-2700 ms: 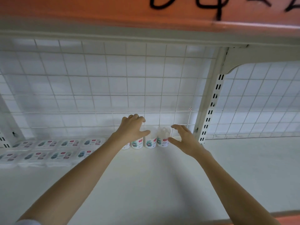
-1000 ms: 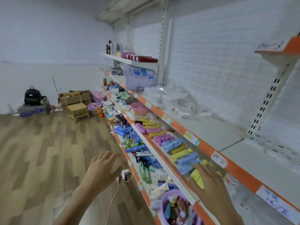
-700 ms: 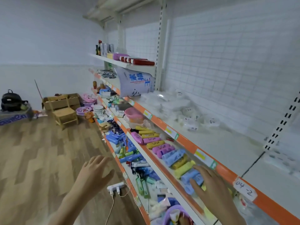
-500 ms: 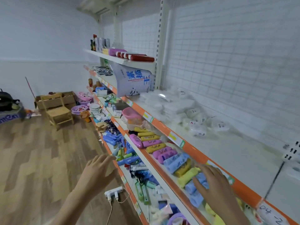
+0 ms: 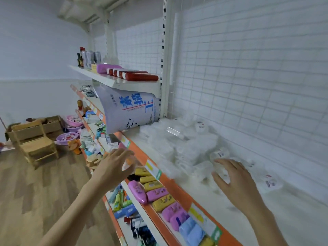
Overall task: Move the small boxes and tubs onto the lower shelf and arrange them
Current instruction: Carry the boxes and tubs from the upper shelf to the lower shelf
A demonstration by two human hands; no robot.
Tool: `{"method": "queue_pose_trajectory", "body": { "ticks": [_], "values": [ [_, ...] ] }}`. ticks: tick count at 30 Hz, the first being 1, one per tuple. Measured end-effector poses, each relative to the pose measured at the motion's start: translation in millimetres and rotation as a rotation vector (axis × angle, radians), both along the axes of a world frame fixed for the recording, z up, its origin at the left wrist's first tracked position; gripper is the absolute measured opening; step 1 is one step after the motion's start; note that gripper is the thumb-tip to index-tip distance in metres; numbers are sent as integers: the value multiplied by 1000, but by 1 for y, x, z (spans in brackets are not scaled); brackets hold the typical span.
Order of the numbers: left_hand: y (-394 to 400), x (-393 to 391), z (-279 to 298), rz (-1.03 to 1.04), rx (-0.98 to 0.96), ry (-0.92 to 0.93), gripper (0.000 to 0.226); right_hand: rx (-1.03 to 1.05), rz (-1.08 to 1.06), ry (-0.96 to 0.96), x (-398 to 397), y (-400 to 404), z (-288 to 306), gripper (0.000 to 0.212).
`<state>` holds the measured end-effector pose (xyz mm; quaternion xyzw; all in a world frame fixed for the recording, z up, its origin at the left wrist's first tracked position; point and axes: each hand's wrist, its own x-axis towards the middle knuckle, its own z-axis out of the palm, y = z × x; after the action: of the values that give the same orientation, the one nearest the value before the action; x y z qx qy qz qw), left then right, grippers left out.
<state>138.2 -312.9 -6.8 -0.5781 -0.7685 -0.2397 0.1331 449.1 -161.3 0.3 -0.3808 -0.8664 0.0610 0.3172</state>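
White wire-grid backing and the orange-edged white shelf have been swung into sight from the tidied tub row, so another load seems due: the jumbled white tubs and boxes are lying just beyond the empty, spread right hand, the left hand likewise unladen.

white shelf, heaped white tubs

Two bare forearms, no sleeve in sight — nothing on either wrist. The left hand and right hand wear no gloves or rings — short, unpainted nails.
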Motion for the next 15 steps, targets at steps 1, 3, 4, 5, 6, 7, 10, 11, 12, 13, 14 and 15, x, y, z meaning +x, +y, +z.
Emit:
{"method": "queue_pose_trajectory", "body": {
  "ticks": [1,3,4,5,6,7,10,11,12,13,14,15],
  "values": [
    [19,-9,7,-27,13,-1,56,10,-7,11,-8,13,6,34],
    [59,-26,19,-75,39,-19,41,0,-11,8,-27,38,17,36],
    [82,-35,24,-102,55,-23,37,-18,-11,1,-39,51,22,37],
    [105,-44,29,-128,59,-25,36,-36,-15,-8,-51,65,26,38],
    [128,-54,34,-155,44,-27,36,-44,-24,-22,-63,79,29,38],
    [153,-64,39,-187,25,-21,37,-45,-36,-41,-76,93,31,38],
    [226,-96,49,-266,-73,5,35,-60,-87,-116,-110,135,34,41],
    [250,-108,50,-290,-98,24,36,-68,-115,-140,-121,149,33,41],
    [271,-117,50,-315,-123,36,37,-80,-145,-163,-130,161,31,41],
    [292,-127,50,-351,-155,49,39,-101,-178,-182,-139,172,29,40],
    [312,-136,48,-392,-195,65,40,-128,-209,-198,-146,182,26,39],
    [329,-142,46,-438,-240,66,41,-156,-232,-218,-153,191,22,38]
  ]
}}
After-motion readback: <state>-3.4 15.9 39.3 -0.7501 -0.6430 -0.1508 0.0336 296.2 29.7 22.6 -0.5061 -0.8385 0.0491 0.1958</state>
